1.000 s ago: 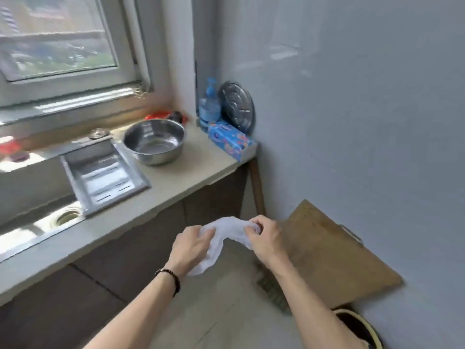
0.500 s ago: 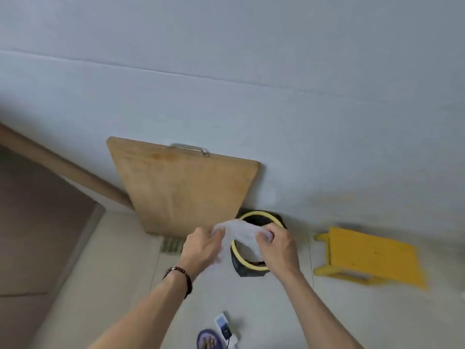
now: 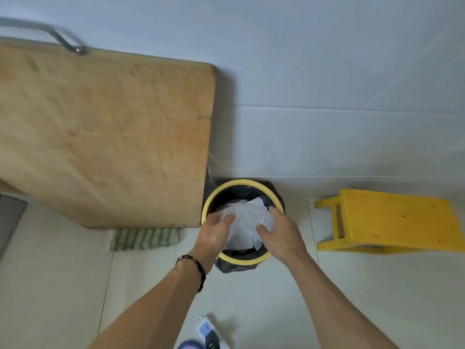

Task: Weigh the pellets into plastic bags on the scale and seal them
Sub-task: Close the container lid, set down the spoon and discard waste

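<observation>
While over yellow-rimmed bin (image 3: 211, 197), left hand (image 3: 216, 231) and right hand (image 3: 279, 231) grip crumpled plastic bag (image 3: 245, 222), fingers curled round it.

I see a pale grey tiled wall (image 3: 327, 84) meeting a light tiled floor (image 3: 50, 285). A large wooden board (image 3: 100, 134) with a metal handle (image 3: 63, 41) leans against the wall, a striped cloth (image 3: 143, 239) at its foot. A yellow stool (image 3: 392, 220) stands to the right.
</observation>
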